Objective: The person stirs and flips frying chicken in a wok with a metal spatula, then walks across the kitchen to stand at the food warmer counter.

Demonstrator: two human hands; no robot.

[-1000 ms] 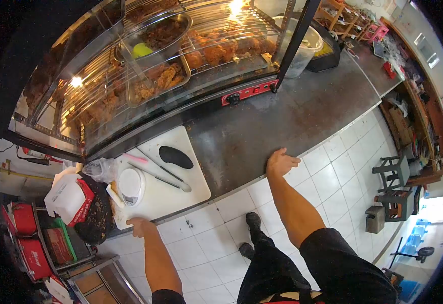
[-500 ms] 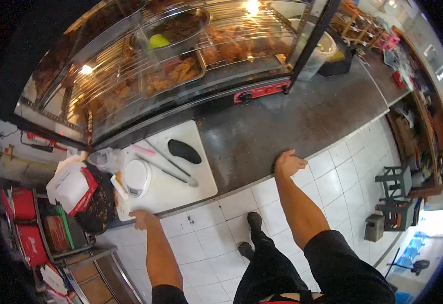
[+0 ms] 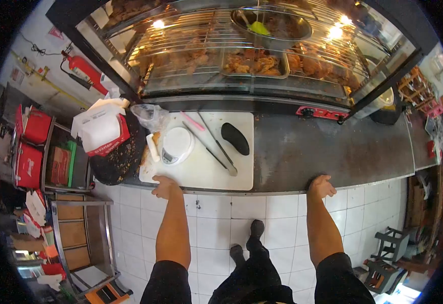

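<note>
My left hand (image 3: pixel 166 187) rests on the counter's front edge, at the near left corner of a white cutting board (image 3: pixel 201 178). My right hand (image 3: pixel 322 187) leans on the same edge, farther right along the dark counter (image 3: pixel 302 152). Both have fingers apart and hold nothing; some fingers are partly hidden. Lying on the board are a white digital scale (image 3: pixel 177 144), long metal tongs (image 3: pixel 216 152), a black oval item (image 3: pixel 235 139), a pink-handled tool (image 3: pixel 193 120) and a small white stick-shaped item (image 3: pixel 153 147).
A glass display case (image 3: pixel 246 99) with fried food on racks stands behind the board. Paper food boxes (image 3: pixel 102 133), a plastic bag (image 3: pixel 150 116) and a fire extinguisher (image 3: pixel 85 72) are at left. A metal rack (image 3: pixel 82 228) stands lower left, stools (image 3: pixel 383 273) lower right.
My view has turned left and levelled, so the counter edge now runs nearly straight across. Both hands still rest on that edge, and the items on the board appear unmoved.
</note>
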